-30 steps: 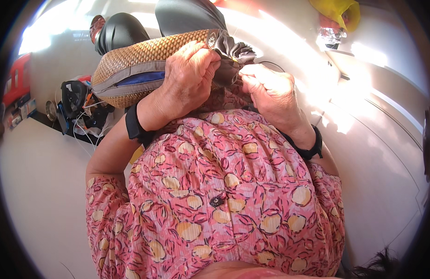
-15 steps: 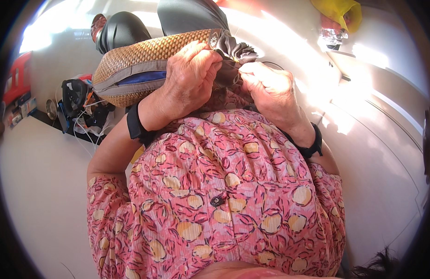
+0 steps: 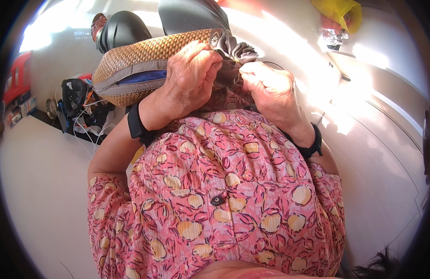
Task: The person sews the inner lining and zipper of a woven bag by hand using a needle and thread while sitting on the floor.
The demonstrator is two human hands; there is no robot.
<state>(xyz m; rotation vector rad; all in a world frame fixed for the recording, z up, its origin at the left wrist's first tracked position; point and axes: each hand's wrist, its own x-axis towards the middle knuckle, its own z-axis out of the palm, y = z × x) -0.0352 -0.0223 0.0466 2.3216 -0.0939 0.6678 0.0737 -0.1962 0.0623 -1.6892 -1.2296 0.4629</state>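
Note:
A woven straw bag (image 3: 126, 59) with grey edging and a blue lining (image 3: 143, 77) lies across my lap, its opening toward me. At its right end sits a dark, ruffled fabric flower (image 3: 237, 50). My left hand (image 3: 190, 76) is closed, pinching the dark cloth (image 3: 227, 74) just below the flower. On the cloth's other side my right hand (image 3: 270, 86) is closed too, fingertips pressed together by a thin, pale thread-like strand. What exactly the right fingertips grip is too small to make out.
Left on the floor is a pile with a black object (image 3: 75, 96) and white cables (image 3: 77, 125); a red plastic item (image 3: 18, 79) stands beyond. A yellow bag (image 3: 338, 13) lies at the far right, above pale cabinet fronts (image 3: 373, 139). My dark-trousered knees (image 3: 191, 16) are beyond the bag.
Almost nothing differs. Both hands keep their pinched hold at the dark cloth, with only a very slight shift.

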